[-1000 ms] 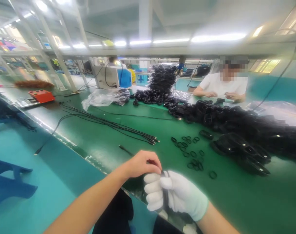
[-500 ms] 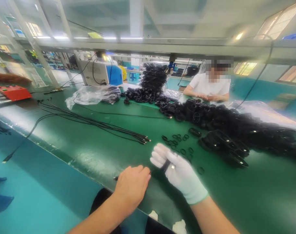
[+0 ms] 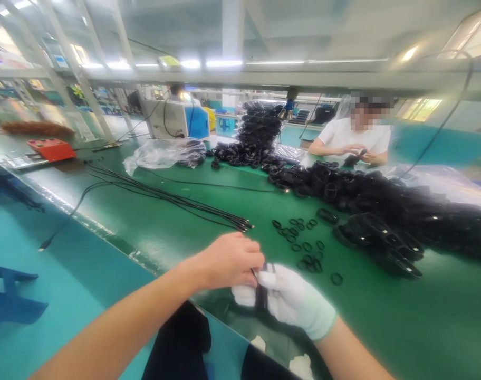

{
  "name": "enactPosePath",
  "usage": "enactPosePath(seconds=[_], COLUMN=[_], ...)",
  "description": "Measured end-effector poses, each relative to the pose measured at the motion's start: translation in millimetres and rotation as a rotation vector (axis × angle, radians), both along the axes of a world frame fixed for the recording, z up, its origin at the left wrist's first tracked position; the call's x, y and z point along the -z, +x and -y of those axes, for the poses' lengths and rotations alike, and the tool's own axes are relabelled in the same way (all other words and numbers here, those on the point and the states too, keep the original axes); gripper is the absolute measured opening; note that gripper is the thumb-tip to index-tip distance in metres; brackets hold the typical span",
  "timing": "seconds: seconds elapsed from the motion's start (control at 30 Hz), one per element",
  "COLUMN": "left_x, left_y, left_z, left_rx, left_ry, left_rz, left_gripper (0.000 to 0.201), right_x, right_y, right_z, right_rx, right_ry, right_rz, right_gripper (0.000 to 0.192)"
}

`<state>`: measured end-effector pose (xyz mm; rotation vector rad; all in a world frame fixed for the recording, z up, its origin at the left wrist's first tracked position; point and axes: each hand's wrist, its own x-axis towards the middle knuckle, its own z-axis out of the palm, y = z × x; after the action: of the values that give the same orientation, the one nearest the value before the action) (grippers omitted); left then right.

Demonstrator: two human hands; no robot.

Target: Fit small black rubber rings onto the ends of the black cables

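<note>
Gloved right hand [image 3: 291,301] clamped on black cable bundle [image 3: 261,298] over desk [image 3: 209,232] edge, bare left hand [image 3: 228,261] fingers pinched on it; slipping likely if grip loosens, bundle uncoiling.

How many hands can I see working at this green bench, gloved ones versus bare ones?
Gloved hands: 1, the right hand, holding a black cable bundle.
Bare hands: 3, the left hand pinching that bundle, plus a co-worker's two hands.
Total: 4.
</note>
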<state>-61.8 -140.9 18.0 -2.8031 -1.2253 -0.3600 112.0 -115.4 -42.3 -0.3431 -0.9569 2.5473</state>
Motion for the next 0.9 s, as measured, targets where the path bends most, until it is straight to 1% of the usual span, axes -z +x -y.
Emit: enactPosePath(seconds=[0.1,0.17,0.23,0.27,0.3,0.37,0.4,0.43,0.47,0.5,0.53,0.57,0.63,0.67,0.73,0.77,0.8,0.83,0.9], left_x=[-5.9,-8.9,-11.5,-12.0,-11.5,-7.9,-5.3,-2.9,-1.3,-0.8,-1.7,-3.6,-8.4,-9.8,-6.6,-1.0,7.5,19.0,49.2], left_y=[0,1,2,2,2,1,2,2,4,5,6,6,4,1,-13,-24,-37,-53,-92], left_z=[-6,-8,-10,-11,-13,-16,-17,-17,-15,-11,-6,2,22,33,58,71,85,99,134], left_rx=[0.072,0.101,0.068,0.038,0.004,-0.069,-0.104,-0.138,-0.170,-0.197,-0.226,-0.258,-0.327,-0.365,-0.452,-0.510,-0.579,-0.654,-0.871], left_ry=[-0.083,-0.096,-0.174,-0.265,-0.392,-0.686,-0.806,-0.884,-0.908,-0.876,-0.797,-0.688,-0.451,-0.356,-0.242,-0.214,-0.185,-0.151,-0.080], left_rz=[0.053,0.057,0.084,0.130,0.205,0.415,0.519,0.606,0.663,0.681,0.657,0.592,0.364,0.229,0.004,-0.057,-0.073,-0.050,0.045], left_gripper=[0.012,0.013,0.016,0.016,0.013,0.008,0.011,0.013,0.013,0.012,0.010,0.009,0.011,0.013,0.021,0.026,0.029,0.029,0.029], right_x=[7.6,9.8,10.0,9.7,9.4,9.1,9.0,9.0,8.9,8.5,7.7,6.2,1.0,-2.9,-12.3,-17.5,-22.8,-28.1,-38.3], right_y=[1,2,5,6,8,10,11,11,11,10,10,9,9,9,10,11,12,14,16], right_z=[1,0,-1,-1,-1,-1,0,1,1,2,2,2,2,2,2,3,5,8,18], right_rx=[-0.158,-0.219,-0.255,-0.265,-0.269,-0.259,-0.248,-0.239,-0.231,-0.222,-0.211,-0.195,-0.138,-0.101,-0.036,-0.022,-0.030,-0.058,-0.175], right_ry=[-0.077,-0.100,-0.126,-0.137,-0.145,-0.147,-0.146,-0.147,-0.150,-0.157,-0.161,-0.157,-0.091,-0.037,0.084,0.126,0.156,0.187,0.316], right_rz=[-0.017,-0.009,-0.002,-0.005,-0.015,-0.047,-0.066,-0.079,-0.083,-0.084,-0.082,-0.075,-0.049,-0.036,-0.025,-0.037,-0.054,-0.067,-0.039], right_gripper=[0.035,0.034,0.031,0.031,0.031,0.033,0.033,0.032,0.031,0.030,0.028,0.026,0.025,0.028,0.036,0.039,0.041,0.043,0.045])
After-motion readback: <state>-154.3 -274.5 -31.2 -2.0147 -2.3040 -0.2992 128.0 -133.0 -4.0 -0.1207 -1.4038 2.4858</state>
